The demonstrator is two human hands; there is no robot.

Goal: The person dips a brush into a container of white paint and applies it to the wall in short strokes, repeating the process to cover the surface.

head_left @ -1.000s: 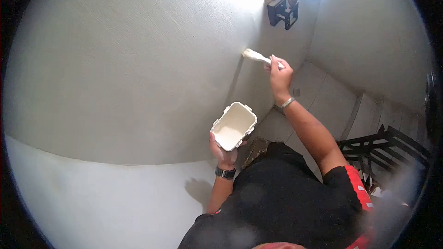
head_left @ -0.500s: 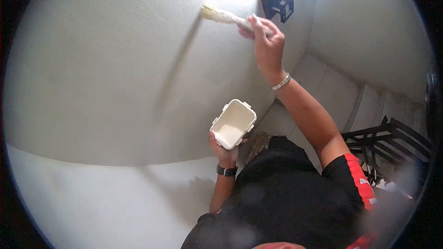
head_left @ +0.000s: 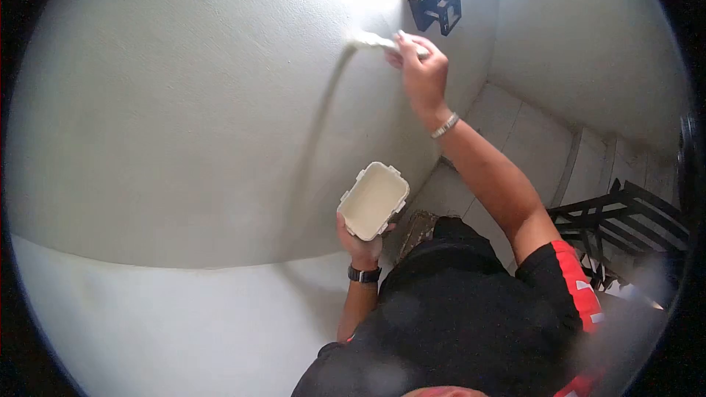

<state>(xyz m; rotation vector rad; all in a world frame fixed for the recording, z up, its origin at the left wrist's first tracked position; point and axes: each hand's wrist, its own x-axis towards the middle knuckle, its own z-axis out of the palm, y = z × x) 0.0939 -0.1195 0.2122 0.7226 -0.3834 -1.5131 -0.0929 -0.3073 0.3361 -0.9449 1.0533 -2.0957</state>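
Note:
In my right hand (head_left: 424, 70) is the handle of a paintbrush (head_left: 375, 42), fingers wrapped round it. The brush points left, its pale bristles at the wall (head_left: 220, 117); they are blurred, and touching looks likely but is hard to confirm. My left hand (head_left: 359, 244) grips a white plastic tub (head_left: 373, 201) from below, with the thumb on its near side. The tub is tilted so that its open top faces me, and pale cream paint shows inside. Some fingers of the left hand are hidden behind it.
Above the right hand, a lit lamp on a black bracket (head_left: 435, 7) juts from the wall. Steps (head_left: 588, 165) and a dark slatted metal piece (head_left: 625, 213) lie to the right. A lower white wall band (head_left: 147, 316) runs along the bottom left.
The brush has moved right and slightly down along the wall, its shadow shifting right too. The tub has stayed almost in place, still held in my left hand.

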